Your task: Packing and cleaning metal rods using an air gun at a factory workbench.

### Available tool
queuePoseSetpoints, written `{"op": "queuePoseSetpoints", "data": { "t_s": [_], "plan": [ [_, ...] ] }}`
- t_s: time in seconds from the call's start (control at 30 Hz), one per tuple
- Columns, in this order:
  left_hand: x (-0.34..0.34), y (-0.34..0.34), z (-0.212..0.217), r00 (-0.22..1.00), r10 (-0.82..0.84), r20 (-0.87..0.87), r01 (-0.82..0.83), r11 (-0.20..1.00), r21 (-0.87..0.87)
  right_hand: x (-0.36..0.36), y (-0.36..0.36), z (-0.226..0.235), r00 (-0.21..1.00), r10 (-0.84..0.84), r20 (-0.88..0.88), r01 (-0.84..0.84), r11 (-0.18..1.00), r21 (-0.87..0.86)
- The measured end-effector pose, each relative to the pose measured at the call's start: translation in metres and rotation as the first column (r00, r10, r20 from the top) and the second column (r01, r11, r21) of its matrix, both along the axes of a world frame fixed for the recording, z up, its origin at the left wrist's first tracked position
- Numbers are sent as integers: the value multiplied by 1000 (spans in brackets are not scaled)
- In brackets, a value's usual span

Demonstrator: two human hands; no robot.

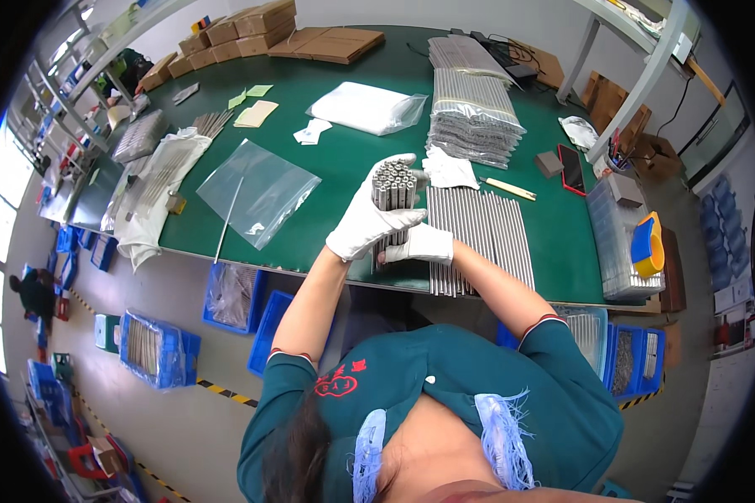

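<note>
**Bundle of metal rods (396, 186) is held upright, with the row of loose rods (488, 225) at its right**

In the head view, the bundle is over the front edge of the green bench (566, 251), near the middle of this edge. Its long axis stands steeply, with the upper ends toward the camera. The row lies flat, with its axis from the front edge toward the back, so the two axes cross rather than agree.

The left hand (357, 220), gloved, is closed around the bundle from the left side. The right hand (426, 244), also gloved, grips it lower down and is the nearer one to the row; its forearm passes above the row's near ends. The clear bag (268, 191) lies flat toward the bench's left corner, nearer to the left hand.

The lower end is mostly covered by the gloves, so whether it touches the bench cannot be said surely.
</note>
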State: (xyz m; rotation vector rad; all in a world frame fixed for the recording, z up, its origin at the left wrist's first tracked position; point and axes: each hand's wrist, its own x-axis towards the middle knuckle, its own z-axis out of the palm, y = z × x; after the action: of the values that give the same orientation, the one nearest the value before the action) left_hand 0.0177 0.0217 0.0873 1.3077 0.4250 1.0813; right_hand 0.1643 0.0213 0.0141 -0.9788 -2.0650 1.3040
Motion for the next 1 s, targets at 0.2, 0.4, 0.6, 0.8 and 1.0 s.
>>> {"op": "queuePoseSetpoints", "data": {
  "t_s": [0.2, 0.4, 0.6, 0.8, 1.0],
  "plan": [
    [9, 2, -23, 905, 360, -227, -317, 926, 205, 25, 3, 28, 971, 45, 237, -91, 978, 186],
    [10, -12, -24, 952, 307, -4, -303, 942, 147, 16, -26, 107, 969, -194, -155, 240, 892, 382],
    [13, -2, -76, 835, 545, -74, -431, 732, 528, -36, -5, 75, 763, -354, -540, 429, 903, 15],
    [16, 0, -72, 775, 627, -78, -524, 707, 475, -49, 11, 67, 685, -364, -632, 531, 842, 91],
    [-5, 6, -75, 848, 451, -280, -388, 886, 254, -44, -11, 78, 708, -210, -674, 260, 965, -27]
  ]
}}
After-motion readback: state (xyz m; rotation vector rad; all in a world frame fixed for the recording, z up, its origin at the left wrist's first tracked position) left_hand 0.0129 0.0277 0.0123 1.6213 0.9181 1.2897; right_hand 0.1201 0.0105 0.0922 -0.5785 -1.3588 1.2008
